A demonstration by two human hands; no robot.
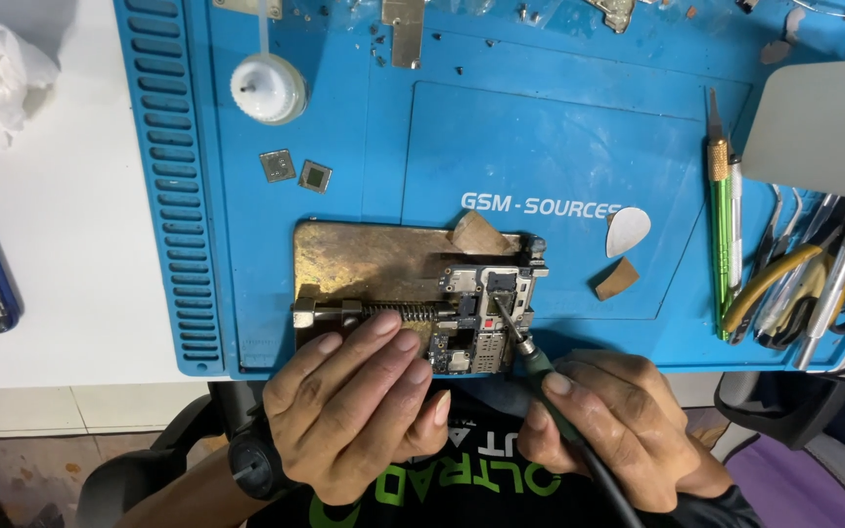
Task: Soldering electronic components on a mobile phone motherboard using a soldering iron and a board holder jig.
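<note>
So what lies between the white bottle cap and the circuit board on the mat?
In the head view, two small square chips lie on the blue mat between the white bottle cap and the circuit board.

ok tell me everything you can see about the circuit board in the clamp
The circuit board is small and dark, dense with silvery metal shields and tiny components, plus one small red spot. It lies flat at the right end of a brass-coloured holder plate on the blue mat, pressed by the holder's spring-loaded bar. The left hand rests its fingertips beside its left edge. The right hand holds a corded pen-like tool whose thin tip touches the board's middle.
</note>
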